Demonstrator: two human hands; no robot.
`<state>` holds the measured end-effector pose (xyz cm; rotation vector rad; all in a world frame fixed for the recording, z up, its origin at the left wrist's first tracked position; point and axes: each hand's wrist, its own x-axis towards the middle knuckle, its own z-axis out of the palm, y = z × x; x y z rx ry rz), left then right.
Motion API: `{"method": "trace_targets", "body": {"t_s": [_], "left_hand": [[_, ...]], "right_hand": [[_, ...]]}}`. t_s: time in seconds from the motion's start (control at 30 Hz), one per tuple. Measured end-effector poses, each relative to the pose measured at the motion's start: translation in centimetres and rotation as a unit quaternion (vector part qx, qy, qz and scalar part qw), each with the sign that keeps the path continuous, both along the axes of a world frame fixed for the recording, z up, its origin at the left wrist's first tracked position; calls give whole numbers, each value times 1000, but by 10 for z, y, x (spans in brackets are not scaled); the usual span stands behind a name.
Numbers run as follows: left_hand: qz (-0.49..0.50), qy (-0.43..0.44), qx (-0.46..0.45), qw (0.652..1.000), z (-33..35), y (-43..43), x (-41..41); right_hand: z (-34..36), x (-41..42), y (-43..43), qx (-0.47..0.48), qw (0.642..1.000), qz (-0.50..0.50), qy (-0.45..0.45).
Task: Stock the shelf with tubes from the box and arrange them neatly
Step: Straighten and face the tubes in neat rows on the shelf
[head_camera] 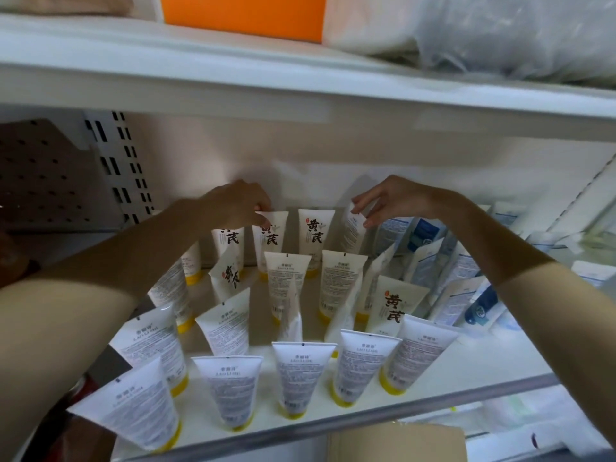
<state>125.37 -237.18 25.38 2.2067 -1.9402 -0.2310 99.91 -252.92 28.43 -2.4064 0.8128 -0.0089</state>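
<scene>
White tubes [290, 378] are standing cap-down across the shelf [466, 368], long axes upright and crimped ends pointing up. Left hand [233, 201] is pinching the far-row tube [270, 235] at its crimp. Right hand [390, 198] is pinching the leaning tube [351, 233], partly covering its top. Cardboard box [396, 441] is being cut off at the near edge.

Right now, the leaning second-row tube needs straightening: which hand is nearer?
Left. The left hand pinches a back-row tube behind the leaning tube; the right hand grips the tilted end tube, farther right.
</scene>
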Motion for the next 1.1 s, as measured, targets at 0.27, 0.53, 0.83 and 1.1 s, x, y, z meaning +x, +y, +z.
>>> {"method": "trace_targets", "body": {"t_s": [0.27, 0.53, 0.83, 1.1], "left_hand": [[-9, 8, -3, 1000, -1, 0, 1], [-6, 11, 7, 1000, -2, -3, -1], [-3, 6, 8, 1000, -2, 0, -5], [8, 7, 1, 1000, -5, -2, -2]], "right_hand": [[-5, 8, -1, -43, 999, -16, -20], [-17, 11, -10, -113, 993, -39, -23], [-20, 5, -14, -116, 992, -34, -22], [-27, 9, -14, -160, 987, -21, -20]]}}
